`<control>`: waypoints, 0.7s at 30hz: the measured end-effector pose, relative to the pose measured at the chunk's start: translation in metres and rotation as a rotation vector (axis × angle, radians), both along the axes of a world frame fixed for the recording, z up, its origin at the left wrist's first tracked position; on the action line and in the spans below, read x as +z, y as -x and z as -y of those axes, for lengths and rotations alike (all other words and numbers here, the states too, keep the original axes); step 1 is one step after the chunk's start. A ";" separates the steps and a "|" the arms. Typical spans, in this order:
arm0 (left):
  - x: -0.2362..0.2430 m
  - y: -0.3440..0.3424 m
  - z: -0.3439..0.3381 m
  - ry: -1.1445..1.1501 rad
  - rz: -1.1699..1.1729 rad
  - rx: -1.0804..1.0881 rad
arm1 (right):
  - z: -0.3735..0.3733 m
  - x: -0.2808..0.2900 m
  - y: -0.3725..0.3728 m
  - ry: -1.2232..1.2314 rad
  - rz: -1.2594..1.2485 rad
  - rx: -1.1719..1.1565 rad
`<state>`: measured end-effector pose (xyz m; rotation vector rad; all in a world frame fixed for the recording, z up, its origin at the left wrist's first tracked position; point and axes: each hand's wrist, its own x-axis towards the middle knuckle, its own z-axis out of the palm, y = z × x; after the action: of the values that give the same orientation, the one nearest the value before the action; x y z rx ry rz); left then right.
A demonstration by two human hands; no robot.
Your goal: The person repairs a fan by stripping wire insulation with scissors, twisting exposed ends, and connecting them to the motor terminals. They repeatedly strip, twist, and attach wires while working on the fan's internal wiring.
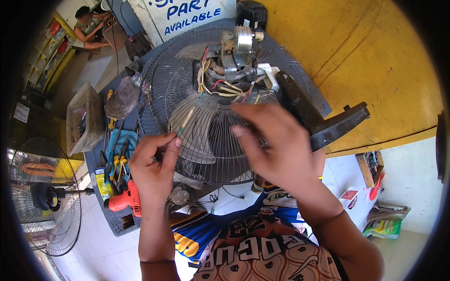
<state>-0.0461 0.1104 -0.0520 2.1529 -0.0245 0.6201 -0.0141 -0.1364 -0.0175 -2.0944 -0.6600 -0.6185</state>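
Observation:
An electric fan lies face down on a workbench, its wire grille (211, 140) toward me and its bare motor (232, 58) on top with several coloured wires hanging out. My left hand (152, 164) pinches the end of a green sleeved wire (187, 117) that runs up to the motor. My right hand (274, 140) hovers over the grille beside the fan's black stand neck (300, 105), fingers curled near the same wires; whether it grips anything is hidden.
Left of the fan lie pliers on a blue cloth (119, 157), a red power drill (124, 199), a grey wooden box (84, 117) and a dusty cap (123, 96). Another fan (44, 196) stands at far left. A person (91, 28) sits at the back. A yellow wall (375, 61) fills the right.

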 end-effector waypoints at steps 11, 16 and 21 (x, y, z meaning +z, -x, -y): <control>0.004 -0.011 0.033 -0.377 0.179 -0.085 | 0.040 0.078 -0.090 0.751 -0.112 0.422; 0.005 -0.023 0.055 -0.367 0.173 -0.073 | 0.041 0.066 -0.125 0.927 -0.100 0.472; 0.008 -0.045 0.066 -0.441 0.226 -0.045 | 0.076 0.084 -0.128 0.733 -0.060 0.559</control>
<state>-0.0015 0.0442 -0.0441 2.4806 -0.3614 0.8939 0.1134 -0.2119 0.0660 -2.3828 -1.5366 0.0261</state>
